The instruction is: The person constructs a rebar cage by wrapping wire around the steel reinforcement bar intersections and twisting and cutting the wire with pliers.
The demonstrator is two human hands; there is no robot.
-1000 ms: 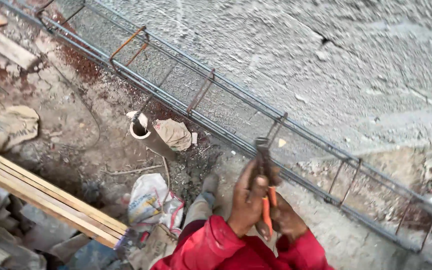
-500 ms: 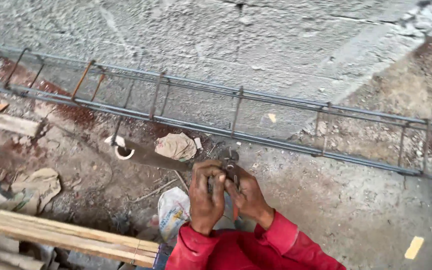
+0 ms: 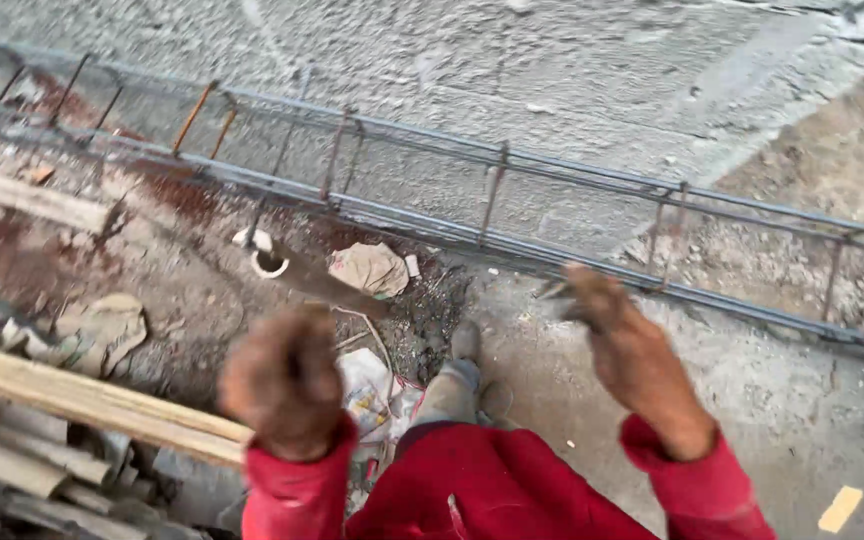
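We are seeing white cup (image 3: pixel 270 262) left of centre, contents unclear. Right hand (image 3: pixel 632 365), centre right, is pinching small dark tool (image 3: pixel 556 291), blurred. Left hand (image 3: pixel 287 385), lower centre-left, is balling up; grip unclear. Rebar cage (image 3: pixel 497 210) is running diagonally above.

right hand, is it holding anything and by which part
The right hand grips something small and dark at its fingertips, too blurred to name or to tell which part. The left hand is a blurred fist; whether it holds anything cannot be told.

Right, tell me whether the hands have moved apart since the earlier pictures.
Yes. The left hand has swung left toward the wooden planks, and the right hand has gone right, below the rebar cage.
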